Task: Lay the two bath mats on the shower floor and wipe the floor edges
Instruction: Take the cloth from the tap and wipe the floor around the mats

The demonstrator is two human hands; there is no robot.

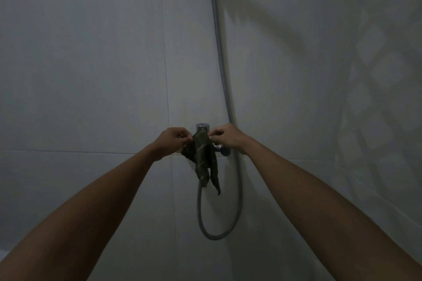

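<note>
Both hands are on the one dark green cloth (pixel 202 155), which hangs off the chrome tap (pixel 202 127) on the tiled wall (pixel 91 64). It looks like a thin, limp rag: light, floppy, no stiffness at all, probably a bit damp and clingy, though I can't confirm that in this dim light. Nothing fragile about it. Best place to grab is the top edge where it bunches at the tap, since anything lower would just fold over.

Long axis runs straight up and down, top end caught at the tap, two ragged tails pointing at the floor, the right tail hanging a little lower.

Left hand (pixel 171 141) has its fingers curled and pinching the upper left edge of the cloth. Right hand (pixel 225 136) is curled the same way on the upper right edge, just beside the tap.

Behind it the shower hose (pixel 220 64) drops down the wall and loops below the tails. No mats or floor in view, so I'd guess this is just fetching the wiping rag.
</note>
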